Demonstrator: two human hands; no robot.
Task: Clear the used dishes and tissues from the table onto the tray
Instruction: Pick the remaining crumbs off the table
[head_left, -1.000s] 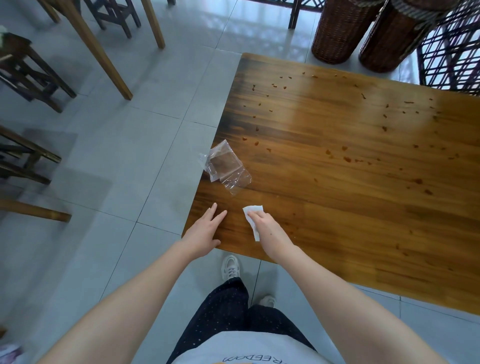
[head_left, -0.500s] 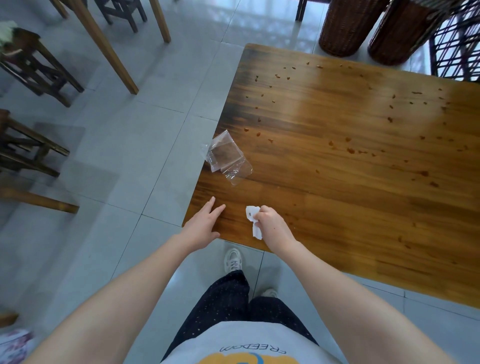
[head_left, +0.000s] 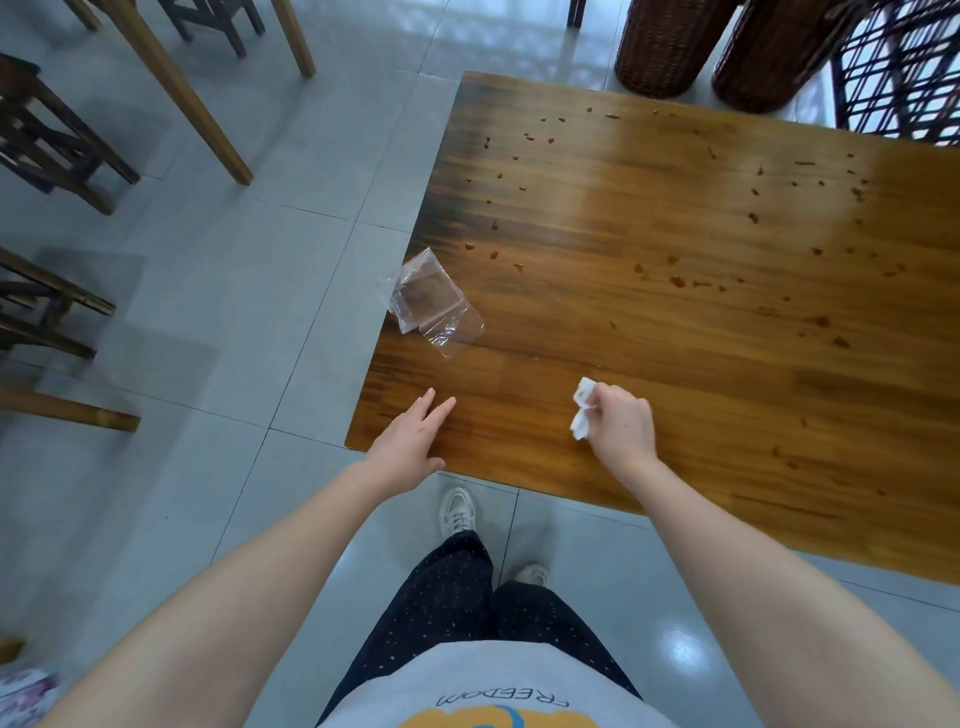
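While the right hand (head_left: 621, 423) held a crumpled white tissue (head_left: 582, 415) pinched in its grip, low centre of frame and perhaps just off the surface (head_left: 675, 234), it seemed wise to bunch it tightly before carrying it to the tray, which was out of view. The left hand (head_left: 410, 447) lay flat, grip spread. A clear plastic wrapper (head_left: 434, 304) and crumbs (head_left: 675, 280) littered the wood. Grey tiled floor (head_left: 234, 312) and stools (head_left: 52, 130) filled the left.

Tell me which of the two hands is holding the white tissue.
The right hand pinches the white tissue; the left hand rests flat on the table, fingers straight, holding nothing.
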